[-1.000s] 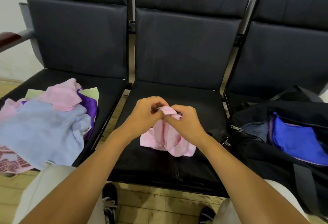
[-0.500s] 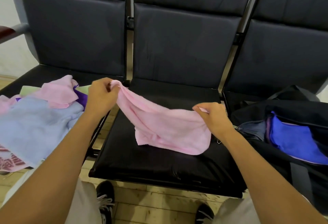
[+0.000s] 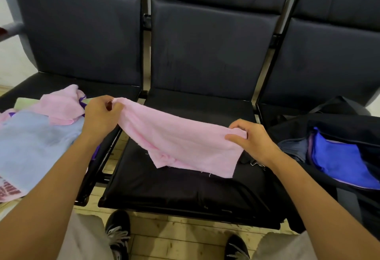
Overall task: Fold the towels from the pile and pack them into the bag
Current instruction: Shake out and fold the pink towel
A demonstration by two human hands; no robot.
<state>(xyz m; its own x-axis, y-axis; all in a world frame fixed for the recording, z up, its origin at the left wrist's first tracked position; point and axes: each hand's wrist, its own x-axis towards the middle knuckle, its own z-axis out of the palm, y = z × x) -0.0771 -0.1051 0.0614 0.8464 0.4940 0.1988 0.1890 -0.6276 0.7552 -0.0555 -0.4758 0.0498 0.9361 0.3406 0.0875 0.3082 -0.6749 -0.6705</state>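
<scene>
Two hands pinch pink towel (image 3: 181,142) corners: left hand (image 3: 100,113), right hand (image 3: 249,139), towel stretched between.

A row of three dark padded seats (image 3: 205,189) carries everything. A pile of towels (image 3: 39,136) covers the left seat toward its front edge; an open black bag (image 3: 333,128) sits on the right seat.

Pink towel (image 3: 181,142) held spread above middle seat (image 3: 185,187). Left hand (image 3: 100,115) pinches one top corner, right hand (image 3: 249,138) the other. Towel pile (image 3: 35,136) on left seat; open bag (image 3: 339,136) w/ blue towel (image 3: 341,165) on right seat.
</scene>
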